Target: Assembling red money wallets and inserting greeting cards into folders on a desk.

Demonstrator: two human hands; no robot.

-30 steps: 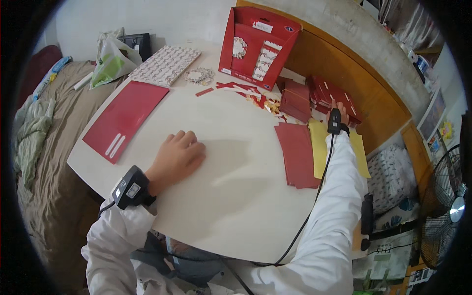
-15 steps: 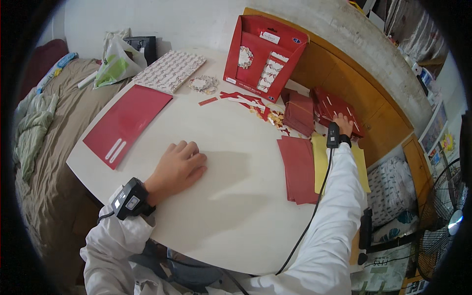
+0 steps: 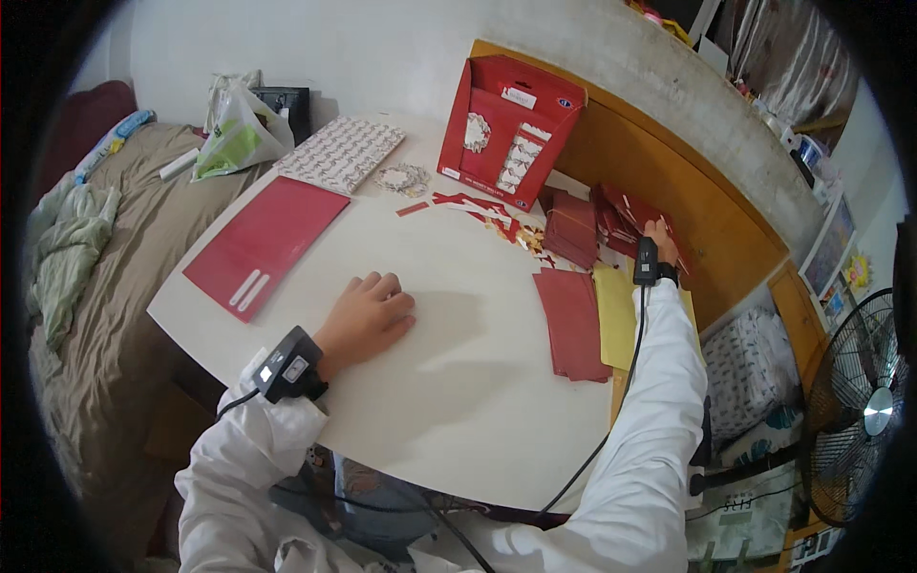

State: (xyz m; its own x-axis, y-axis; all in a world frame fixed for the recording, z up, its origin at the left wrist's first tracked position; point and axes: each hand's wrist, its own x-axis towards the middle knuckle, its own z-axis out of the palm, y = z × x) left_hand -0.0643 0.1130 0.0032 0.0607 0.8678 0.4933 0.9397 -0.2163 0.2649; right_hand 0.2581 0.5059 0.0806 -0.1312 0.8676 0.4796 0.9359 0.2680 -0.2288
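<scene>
My left hand [image 3: 368, 317] rests on the white table [image 3: 478, 382], fingers loosely bent and apart from the thumb, holding nothing. At the far right my right hand [image 3: 661, 241] reaches to a stack of glossy red folders [image 3: 616, 205] with white slits, its fingers closed on the edge of an upper one; the fingertips are partly hidden. Left of that stack lies a banded pile of dull red envelopes [image 3: 571, 229]. Nearer are a fanned pile of dull red sheets [image 3: 570, 325] and a yellow sheet [image 3: 614, 310], partly under my right forearm. A flat red folder [image 3: 267, 239] with two white slits lies at the left.
A red display box [image 3: 511, 129] stands at the back. Before it lie red and white strips with gold bits [image 3: 492, 220], round floral cutouts [image 3: 401, 179] and a patterned sheet stack [image 3: 342, 153]. A bed [image 3: 124, 248] is left, a fan [image 3: 860, 401] right. Cables run from both wrists.
My right hand has closed at the folder stack's edge, and the upper folders now sit tilted and spread. My left hand stays resting on the table. The whole view has shifted slightly.
</scene>
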